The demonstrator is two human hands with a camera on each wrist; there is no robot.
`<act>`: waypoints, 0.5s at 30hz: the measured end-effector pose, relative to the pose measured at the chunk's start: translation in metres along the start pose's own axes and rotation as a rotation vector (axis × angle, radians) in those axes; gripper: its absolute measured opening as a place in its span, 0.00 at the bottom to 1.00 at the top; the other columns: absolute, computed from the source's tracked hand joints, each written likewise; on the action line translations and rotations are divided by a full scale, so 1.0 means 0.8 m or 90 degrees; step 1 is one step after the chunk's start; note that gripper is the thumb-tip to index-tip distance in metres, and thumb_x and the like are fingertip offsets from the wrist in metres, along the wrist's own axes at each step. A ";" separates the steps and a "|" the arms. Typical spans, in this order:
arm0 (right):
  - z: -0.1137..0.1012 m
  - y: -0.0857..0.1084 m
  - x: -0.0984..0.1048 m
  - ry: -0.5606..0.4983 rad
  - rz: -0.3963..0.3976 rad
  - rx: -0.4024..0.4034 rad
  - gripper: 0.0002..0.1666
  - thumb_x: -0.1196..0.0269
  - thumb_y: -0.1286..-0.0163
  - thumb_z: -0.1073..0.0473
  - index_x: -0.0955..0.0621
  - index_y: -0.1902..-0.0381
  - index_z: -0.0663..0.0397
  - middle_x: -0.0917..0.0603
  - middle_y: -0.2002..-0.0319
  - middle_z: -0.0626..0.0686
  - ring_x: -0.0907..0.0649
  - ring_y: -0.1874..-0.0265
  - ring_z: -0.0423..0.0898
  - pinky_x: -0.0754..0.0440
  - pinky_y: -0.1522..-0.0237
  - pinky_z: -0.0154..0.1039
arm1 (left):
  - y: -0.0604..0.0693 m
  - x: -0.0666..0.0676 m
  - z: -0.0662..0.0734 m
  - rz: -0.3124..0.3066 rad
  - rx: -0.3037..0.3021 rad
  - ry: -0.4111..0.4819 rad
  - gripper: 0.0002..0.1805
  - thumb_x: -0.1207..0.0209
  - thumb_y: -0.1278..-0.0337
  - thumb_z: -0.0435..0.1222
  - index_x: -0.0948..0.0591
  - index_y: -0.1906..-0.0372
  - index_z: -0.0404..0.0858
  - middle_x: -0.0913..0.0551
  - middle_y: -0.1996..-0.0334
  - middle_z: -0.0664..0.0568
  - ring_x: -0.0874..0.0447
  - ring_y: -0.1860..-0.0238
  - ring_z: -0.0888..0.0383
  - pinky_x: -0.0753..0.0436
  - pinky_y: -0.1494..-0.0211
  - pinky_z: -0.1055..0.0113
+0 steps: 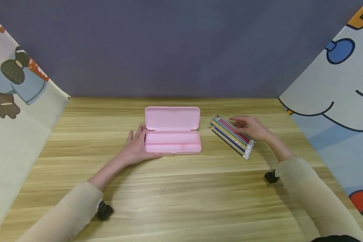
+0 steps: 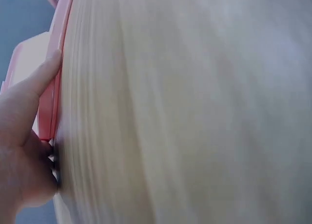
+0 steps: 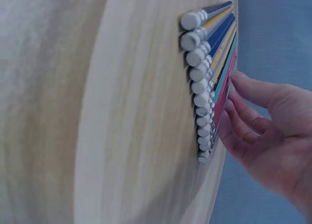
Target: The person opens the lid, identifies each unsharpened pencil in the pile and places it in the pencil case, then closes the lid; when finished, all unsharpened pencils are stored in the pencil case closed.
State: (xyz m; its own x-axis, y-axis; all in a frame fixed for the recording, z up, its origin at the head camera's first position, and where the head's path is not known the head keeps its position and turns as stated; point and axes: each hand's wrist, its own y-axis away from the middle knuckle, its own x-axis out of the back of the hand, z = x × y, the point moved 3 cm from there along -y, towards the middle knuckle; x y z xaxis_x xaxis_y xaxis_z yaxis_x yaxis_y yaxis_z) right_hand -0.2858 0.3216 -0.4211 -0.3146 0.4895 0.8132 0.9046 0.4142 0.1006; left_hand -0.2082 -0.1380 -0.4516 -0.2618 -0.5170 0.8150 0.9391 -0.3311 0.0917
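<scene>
A pink pencil case (image 1: 173,137) lies with its lid (image 1: 172,118) raised at the back, its tray split into compartments with nothing in them. My left hand (image 1: 136,148) rests at the case's left end, thumb along the front edge and fingers spread; the left wrist view shows the thumb against the pink wall (image 2: 48,104). Several pencils (image 1: 233,136) lie side by side, slanting, to the right of the case, white eraser ends (image 3: 200,72) towards the front right. My right hand (image 1: 252,127) is over their far right side, thumb and bent fingers at the red pencils (image 3: 223,94); whether it pinches one is unclear.
Both items lie on a wood-grain table (image 1: 181,195). A plain dark blue-grey panel (image 1: 175,50) stands behind it, and panels with cartoon pictures rise at the left (image 1: 21,134) and right (image 1: 326,101). A black device (image 1: 104,211) is at the left wrist.
</scene>
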 end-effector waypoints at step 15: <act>0.000 -0.005 0.003 -0.010 -0.008 -0.024 0.30 0.34 0.29 0.65 0.25 0.30 0.63 0.14 0.50 0.66 0.13 0.51 0.61 0.15 0.56 0.34 | -0.001 0.005 0.008 -0.014 0.018 -0.026 0.65 0.27 0.57 0.65 0.45 0.23 0.32 0.54 0.17 0.33 0.64 0.15 0.36 0.68 0.15 0.35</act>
State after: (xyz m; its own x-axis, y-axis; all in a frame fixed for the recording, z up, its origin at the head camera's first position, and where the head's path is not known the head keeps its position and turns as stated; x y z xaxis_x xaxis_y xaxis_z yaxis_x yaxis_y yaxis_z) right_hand -0.2905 0.3211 -0.4196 -0.3306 0.4966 0.8026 0.9106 0.3915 0.1328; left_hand -0.2089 -0.1345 -0.4450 -0.2743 -0.4761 0.8355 0.9390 -0.3199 0.1259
